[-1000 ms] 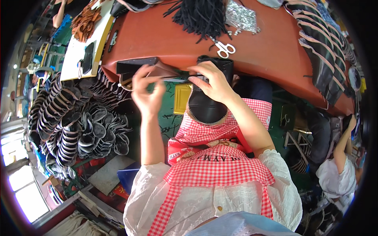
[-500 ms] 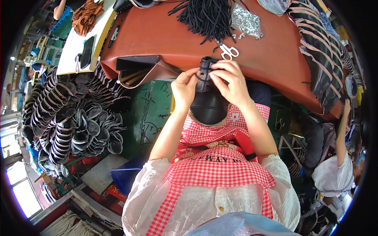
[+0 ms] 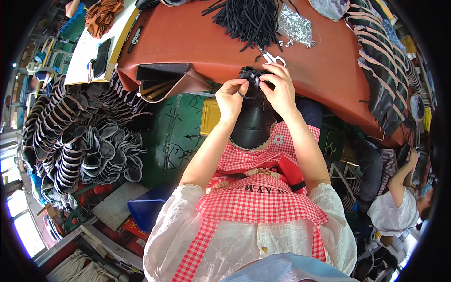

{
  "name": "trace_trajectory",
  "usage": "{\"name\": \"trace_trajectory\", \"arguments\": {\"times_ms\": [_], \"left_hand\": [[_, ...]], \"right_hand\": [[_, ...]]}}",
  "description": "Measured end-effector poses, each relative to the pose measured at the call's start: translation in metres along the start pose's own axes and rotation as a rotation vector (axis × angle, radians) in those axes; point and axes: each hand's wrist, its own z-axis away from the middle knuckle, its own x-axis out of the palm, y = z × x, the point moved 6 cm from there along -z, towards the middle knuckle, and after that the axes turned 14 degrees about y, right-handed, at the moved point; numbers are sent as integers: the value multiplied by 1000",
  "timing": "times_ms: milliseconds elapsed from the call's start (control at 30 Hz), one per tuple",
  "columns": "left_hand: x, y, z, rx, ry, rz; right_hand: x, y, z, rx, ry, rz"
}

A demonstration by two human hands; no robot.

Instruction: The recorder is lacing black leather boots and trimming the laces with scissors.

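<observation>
A black leather shoe upper (image 3: pixel 252 128) lies toe toward me over my lap, its laced end against the table edge. My left hand (image 3: pixel 230 102) is closed in a pinch on a thin black lace (image 3: pixel 245 97) that loops at the upper's opening. My right hand (image 3: pixel 281 93) pinches at the same opening from the other side; its fingertips hide what lies between them. White-handled scissors (image 3: pixel 275 58) lie just beyond my right fingers. Farther back is a thick bundle of black laces (image 3: pixel 245 23), beside a clear bag of small silvery metal pieces (image 3: pixel 295 26).
Overlapping black uppers (image 3: pixel 383 75) line the right side of the reddish-brown table (image 3: pixel 188 40). An open pouch (image 3: pixel 176 82) hangs at its left edge. A phone (image 3: pixel 102 58) lies on a white board. Many uppers (image 3: pixel 61 136) are stacked at left. Another person (image 3: pixel 397 211) works at right.
My hands have drawn slightly closer together at the opening, and the laced end of the upper has tilted. The other person's arm at right has lowered.
</observation>
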Motion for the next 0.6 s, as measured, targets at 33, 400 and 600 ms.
{"name": "trace_trajectory", "arguments": {"times_ms": [33,400,600], "left_hand": [[-2,1,0,12,42,51],[2,7,9,85,21,3],[4,9,12,159,3,0]], "right_hand": [[0,1,0,6,-2,-5],[1,4,0,112,-8,-60],[7,3,1,45,-116,-54]]}}
